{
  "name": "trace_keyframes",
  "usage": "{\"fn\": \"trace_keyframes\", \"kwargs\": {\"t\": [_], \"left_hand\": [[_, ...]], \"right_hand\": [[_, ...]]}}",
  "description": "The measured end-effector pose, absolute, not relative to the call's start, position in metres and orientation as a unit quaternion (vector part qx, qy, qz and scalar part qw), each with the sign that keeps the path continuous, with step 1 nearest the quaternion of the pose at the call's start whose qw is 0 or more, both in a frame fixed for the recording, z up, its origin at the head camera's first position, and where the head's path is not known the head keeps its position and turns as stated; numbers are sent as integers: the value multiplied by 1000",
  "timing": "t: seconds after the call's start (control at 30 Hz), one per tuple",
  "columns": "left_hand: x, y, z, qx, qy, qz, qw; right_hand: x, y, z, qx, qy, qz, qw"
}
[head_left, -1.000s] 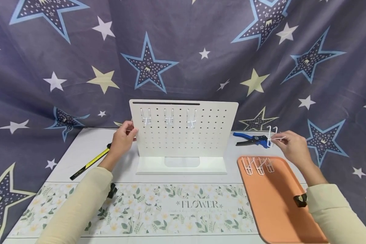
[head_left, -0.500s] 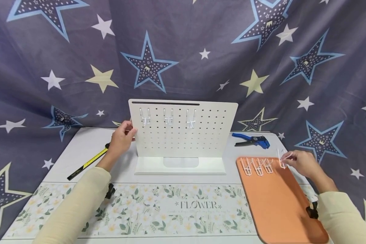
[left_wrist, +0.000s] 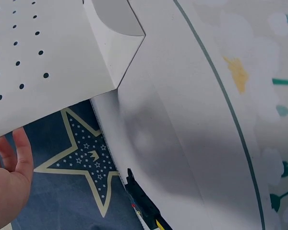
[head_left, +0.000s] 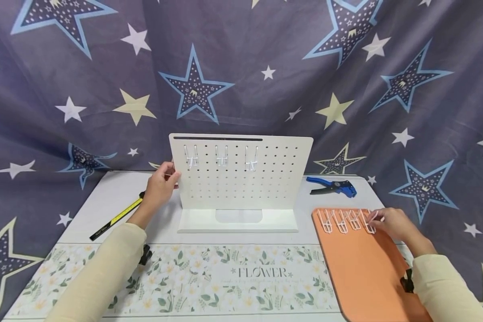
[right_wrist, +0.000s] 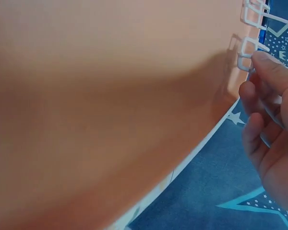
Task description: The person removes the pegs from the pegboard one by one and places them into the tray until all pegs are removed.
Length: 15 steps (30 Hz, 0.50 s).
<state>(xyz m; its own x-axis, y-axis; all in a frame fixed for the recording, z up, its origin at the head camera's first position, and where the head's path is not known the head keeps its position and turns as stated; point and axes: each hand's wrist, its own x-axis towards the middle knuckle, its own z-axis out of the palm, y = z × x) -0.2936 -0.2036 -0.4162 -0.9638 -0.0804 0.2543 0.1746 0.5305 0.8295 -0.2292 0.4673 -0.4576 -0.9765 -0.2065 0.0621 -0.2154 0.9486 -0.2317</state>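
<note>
My left hand (head_left: pixel 161 184) grips the left edge of a white pegboard stand (head_left: pixel 241 185), thumb in front and fingers behind; the left wrist view shows this hand (left_wrist: pixel 12 177) at the board's edge. Three white wire hooks hang in the board's upper rows, one of them a hook (head_left: pixel 222 156) near the top middle. At the far right corner of an orange tray (head_left: pixel 370 273), my right hand (head_left: pixel 394 223) pinches another white wire hook (right_wrist: pixel 247 55) between thumb and fingers. This hook touches or sits just above the tray rim; which one I cannot tell.
Three more wire hooks, including one hook (head_left: pixel 341 221), sit along the tray's far edge. Blue-handled pliers (head_left: pixel 333 186) lie behind the tray. A yellow and black utility knife or similar tool (head_left: pixel 118 215) lies left of the board. A star-patterned curtain (head_left: pixel 241 67) hangs behind.
My right hand has come down from above the pliers to the tray's far right corner, bringing the wire hook with it. The left hand stays on the board's edge.
</note>
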Motion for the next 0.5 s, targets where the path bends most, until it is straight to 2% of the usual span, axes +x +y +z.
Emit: {"fn": "trace_keyframes", "kwargs": {"t": [0.5], "left_hand": [[-295,-202,-416,-22,-867,-480,128]], "right_hand": [[-229,471,-462,92,-988,123,-3]]}}
